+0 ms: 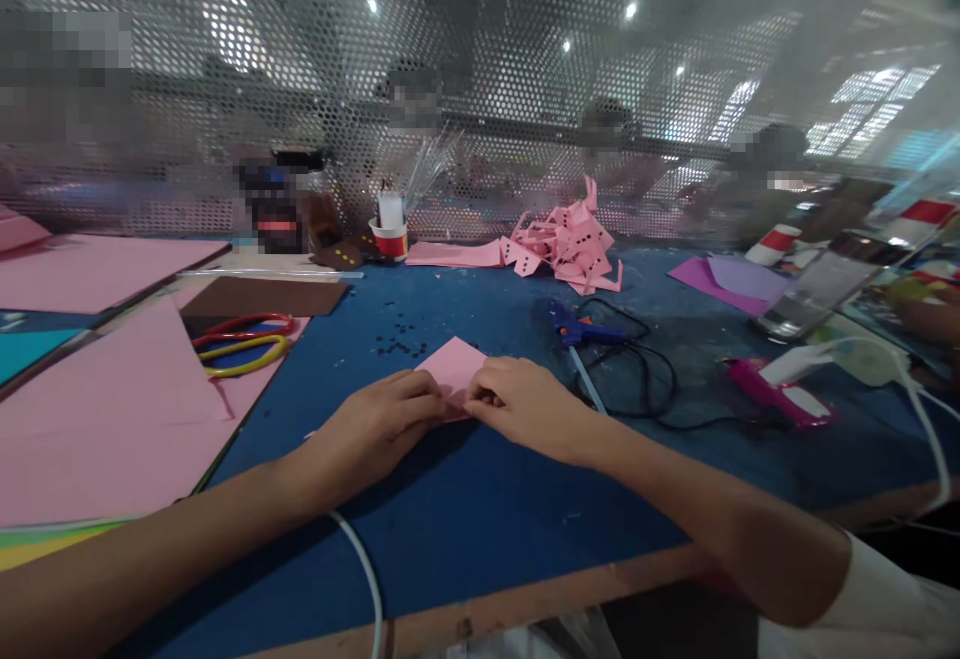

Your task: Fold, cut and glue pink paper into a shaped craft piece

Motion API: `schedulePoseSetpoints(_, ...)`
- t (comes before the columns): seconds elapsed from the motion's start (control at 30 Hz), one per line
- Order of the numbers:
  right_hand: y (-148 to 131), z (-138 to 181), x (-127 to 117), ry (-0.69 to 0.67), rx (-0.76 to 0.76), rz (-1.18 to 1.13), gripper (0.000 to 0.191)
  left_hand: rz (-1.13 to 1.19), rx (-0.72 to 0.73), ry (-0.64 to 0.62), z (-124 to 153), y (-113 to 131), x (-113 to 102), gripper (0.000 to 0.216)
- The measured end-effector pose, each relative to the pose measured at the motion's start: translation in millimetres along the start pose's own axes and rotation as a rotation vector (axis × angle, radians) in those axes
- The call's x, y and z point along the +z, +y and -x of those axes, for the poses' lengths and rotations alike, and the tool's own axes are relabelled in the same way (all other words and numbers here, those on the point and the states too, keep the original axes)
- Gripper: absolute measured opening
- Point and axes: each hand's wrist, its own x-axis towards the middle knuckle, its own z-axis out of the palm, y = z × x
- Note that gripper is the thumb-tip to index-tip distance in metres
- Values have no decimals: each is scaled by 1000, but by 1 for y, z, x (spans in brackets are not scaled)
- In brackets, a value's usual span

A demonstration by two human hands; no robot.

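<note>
A small pink paper (454,363) lies on the blue table, one corner pointing away from me. My left hand (394,409) grips its left side with bent fingers. On the right side, the curled fingers of my right hand (517,399) pinch the same paper. The near part of the sheet is partly covered by both hands. Just beyond my left hand, small black dots (401,347) are scattered over the table (480,519).
Pink sheets (112,419), a brown sheet (262,297) and red-and-yellow-handled scissors (247,354) lie left. Pink cut pieces (570,244) are heaped at the back beside a paper cup (390,239). A blue glue gun (589,329) with a black cord lies right, near a magenta device (784,394).
</note>
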Motion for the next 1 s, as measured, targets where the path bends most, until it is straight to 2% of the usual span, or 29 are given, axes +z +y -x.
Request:
schedulePoseSetpoints(0.43,-1,-1,-3,-55,34,-81,10,-18,-3,-31,0,3,-2,26)
schedulePoseSetpoints(1.0,-3,2,2,11,58,-88,7,-101,18,-53,-1,3,-2,29)
